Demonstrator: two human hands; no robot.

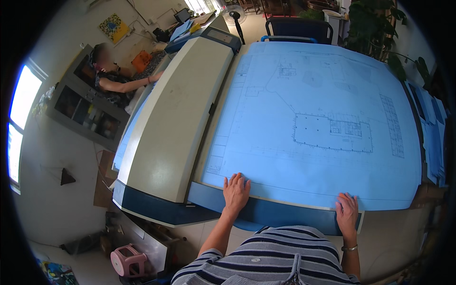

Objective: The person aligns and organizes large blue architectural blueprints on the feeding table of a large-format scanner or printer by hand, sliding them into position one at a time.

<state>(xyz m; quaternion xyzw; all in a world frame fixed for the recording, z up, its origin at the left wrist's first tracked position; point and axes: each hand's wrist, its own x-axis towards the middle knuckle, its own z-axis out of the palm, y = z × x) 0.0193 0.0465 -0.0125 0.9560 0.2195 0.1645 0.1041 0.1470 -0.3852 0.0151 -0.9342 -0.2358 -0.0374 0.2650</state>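
A large blue drawing sheet (266, 156) with fine plan lines lies flat over the feed table of a wide-format machine. My left hand (236, 192) rests on the sheet's near edge, close to its left corner, fingers stretched out and a little apart. Farther right, my right hand (347, 211) lies on the same near edge, its fingers extended over the paper. Neither hand grips anything. The machine's long beige cover (175, 104) runs along the sheet's left side, and a dark blue front rail (289, 214) passes below both hands.
Across the machine, another person (116, 80) reaches an arm toward its far side. Folded blue sheets (433, 137) are stacked at the right. A chair (299, 29) and leafy plants (373, 28) stand beyond the table. A pink stool (129, 261) is on the floor at lower left.
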